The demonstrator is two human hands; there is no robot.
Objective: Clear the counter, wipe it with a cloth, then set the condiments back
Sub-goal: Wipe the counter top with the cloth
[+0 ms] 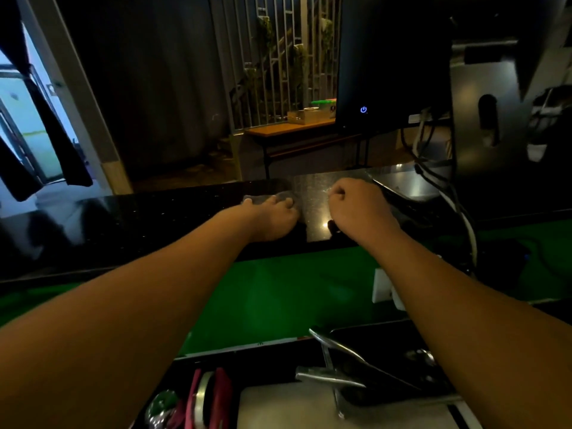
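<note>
Near: tongs (pixel 346 356) over a white board (pixel 294 407). Beyond: green panel (pixel 278 289). Farther: dark desk (pixel 123 218). Left grip (pixel 274 219) lies on the desk, fingers curled onto a grey cloth (pixel 261 199) at its far side. Right grip (pixel 356 209), just right of it, is clenched, nothing visible in it. Far right: monitor (pixel 393 63).

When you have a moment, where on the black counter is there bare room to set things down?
The long stretch of counter left of the cloth and left hand is bare. A narrow gap lies between the hands. Right of the right hand it is crowded: monitor, cables.
</note>
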